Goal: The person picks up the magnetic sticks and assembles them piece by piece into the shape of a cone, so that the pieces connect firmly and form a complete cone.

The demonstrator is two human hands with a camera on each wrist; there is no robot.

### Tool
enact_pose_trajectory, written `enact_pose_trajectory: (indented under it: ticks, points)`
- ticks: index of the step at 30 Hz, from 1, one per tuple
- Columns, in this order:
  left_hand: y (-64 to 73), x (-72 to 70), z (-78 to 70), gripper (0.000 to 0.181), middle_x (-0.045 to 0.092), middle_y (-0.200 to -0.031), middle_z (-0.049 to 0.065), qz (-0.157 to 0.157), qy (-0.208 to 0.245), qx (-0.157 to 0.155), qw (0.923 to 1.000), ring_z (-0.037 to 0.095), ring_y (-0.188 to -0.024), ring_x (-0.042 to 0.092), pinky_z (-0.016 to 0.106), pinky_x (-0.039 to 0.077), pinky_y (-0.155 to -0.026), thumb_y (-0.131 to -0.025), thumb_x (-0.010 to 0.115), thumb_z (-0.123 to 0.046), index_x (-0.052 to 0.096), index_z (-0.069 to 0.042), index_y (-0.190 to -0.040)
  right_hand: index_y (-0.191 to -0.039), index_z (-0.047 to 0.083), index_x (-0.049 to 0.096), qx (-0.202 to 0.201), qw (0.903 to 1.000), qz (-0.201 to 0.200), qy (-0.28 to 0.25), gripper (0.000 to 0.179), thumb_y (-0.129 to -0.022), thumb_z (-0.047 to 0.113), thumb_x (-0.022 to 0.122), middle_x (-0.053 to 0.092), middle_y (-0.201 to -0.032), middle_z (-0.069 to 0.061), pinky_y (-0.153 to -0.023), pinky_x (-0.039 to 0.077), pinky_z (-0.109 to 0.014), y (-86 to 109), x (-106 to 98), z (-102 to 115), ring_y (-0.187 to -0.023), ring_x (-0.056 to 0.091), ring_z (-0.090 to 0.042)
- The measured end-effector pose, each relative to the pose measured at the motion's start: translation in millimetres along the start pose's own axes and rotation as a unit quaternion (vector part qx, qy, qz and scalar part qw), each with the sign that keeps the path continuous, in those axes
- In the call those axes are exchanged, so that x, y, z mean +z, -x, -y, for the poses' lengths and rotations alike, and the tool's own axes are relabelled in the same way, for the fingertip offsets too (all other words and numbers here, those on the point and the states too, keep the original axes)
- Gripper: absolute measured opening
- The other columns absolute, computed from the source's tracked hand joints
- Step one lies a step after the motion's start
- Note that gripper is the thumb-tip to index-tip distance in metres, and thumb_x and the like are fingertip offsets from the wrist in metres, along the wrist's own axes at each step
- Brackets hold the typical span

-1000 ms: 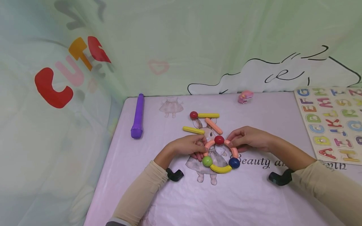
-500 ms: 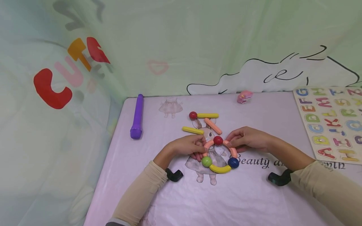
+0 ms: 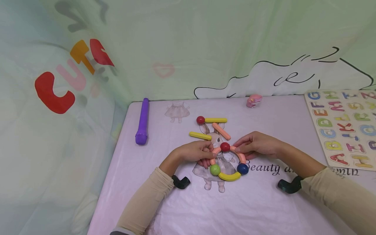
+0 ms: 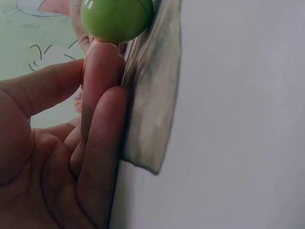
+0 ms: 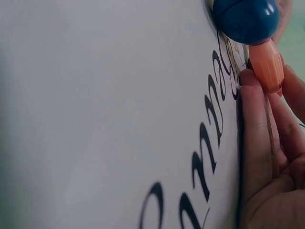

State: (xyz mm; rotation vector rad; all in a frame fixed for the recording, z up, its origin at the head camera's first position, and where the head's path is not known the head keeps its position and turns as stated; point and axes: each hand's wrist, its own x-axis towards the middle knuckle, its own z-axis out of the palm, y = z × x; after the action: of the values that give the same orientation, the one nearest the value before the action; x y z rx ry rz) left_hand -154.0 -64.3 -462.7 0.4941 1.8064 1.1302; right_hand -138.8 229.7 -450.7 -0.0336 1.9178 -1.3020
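Observation:
On the table lies a ring of magnetic balls and curved rods. A red ball (image 3: 225, 147) tops it, a green ball (image 3: 215, 169) sits lower left, a blue ball (image 3: 242, 169) lower right. My left hand (image 3: 194, 151) pinches the left salmon curved rod (image 3: 212, 160) between thumb and fingers. Opposite, my right hand (image 3: 259, 145) pinches the right salmon curved rod (image 3: 242, 158). A yellow curved rod (image 3: 229, 177) joins the green and blue balls at the bottom. In the left wrist view, fingers hide most of the left rod below the green ball (image 4: 116, 19).
Beyond the ring lie two straight yellow rods (image 3: 200, 135), a straight salmon rod (image 3: 221, 131) and another red ball (image 3: 200, 120). A purple toy microphone (image 3: 142, 124) is at left, a small pink toy (image 3: 254, 101) at the back, an alphabet board (image 3: 326, 150) at right.
The ring's red ball has shifted slightly left and toward me, and the green ball slightly toward me. Both hands keep their hold almost in place.

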Motion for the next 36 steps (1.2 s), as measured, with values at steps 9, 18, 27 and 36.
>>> enact_pose_trajectory:
  ticks: [9, 18, 27, 36]
  points:
    - [1.1, -1.5, -0.4, 0.019, 0.072, -0.079, 0.004, 0.014, 0.010, 0.002, 0.9999, 0.012, -0.063, 0.067, 0.023, 0.056, -0.062, -0.101, 0.065, -0.020, 0.053, -0.006, -0.101, -0.128, 0.003, 0.070, 0.019, 0.9996, -0.015, -0.014, 0.046, -0.090, 0.028, 0.079, 0.077, -0.093, -0.004, -0.068, 0.060, -0.026, -3.3, 0.1, -2.0, -0.069, 0.071, -0.014]
    - [1.2, -3.2, -0.6, 0.021, 0.074, -0.079, 0.004, 0.020, 0.015, 0.002, 0.9997, 0.013, -0.063, 0.068, 0.024, 0.057, -0.062, -0.102, 0.063, -0.027, 0.054, -0.009, -0.109, -0.123, 0.004, 0.073, 0.026, 0.9987, -0.043, 0.011, 0.046, -0.088, 0.032, 0.081, 0.076, -0.086, -0.004, -0.066, 0.059, -0.025, -6.7, 3.6, 0.7, -0.066, 0.071, -0.015]
    - [0.9, -4.8, 1.9, 0.024, 0.070, -0.074, 0.003, 0.018, 0.005, -0.014, 0.9997, 0.014, -0.060, 0.066, 0.025, 0.055, -0.058, -0.102, 0.064, -0.032, 0.054, -0.011, -0.111, -0.121, 0.003, 0.074, 0.025, 0.9982, -0.052, 0.016, 0.046, -0.087, 0.033, 0.083, 0.074, -0.082, -0.003, -0.064, 0.058, -0.024, -8.5, 5.7, 3.3, -0.063, 0.069, -0.015]
    - [1.0, -4.1, 0.0, 0.026, 0.071, -0.073, 0.004, 0.010, 0.028, -0.019, 0.9994, 0.014, -0.058, 0.067, 0.025, 0.055, -0.056, -0.102, 0.065, -0.027, 0.050, -0.009, -0.114, -0.120, 0.005, 0.074, 0.012, 0.9977, -0.053, 0.040, 0.045, -0.088, 0.035, 0.081, 0.072, -0.079, -0.002, -0.062, 0.058, -0.024, -8.1, 4.1, 5.7, -0.062, 0.068, -0.015]
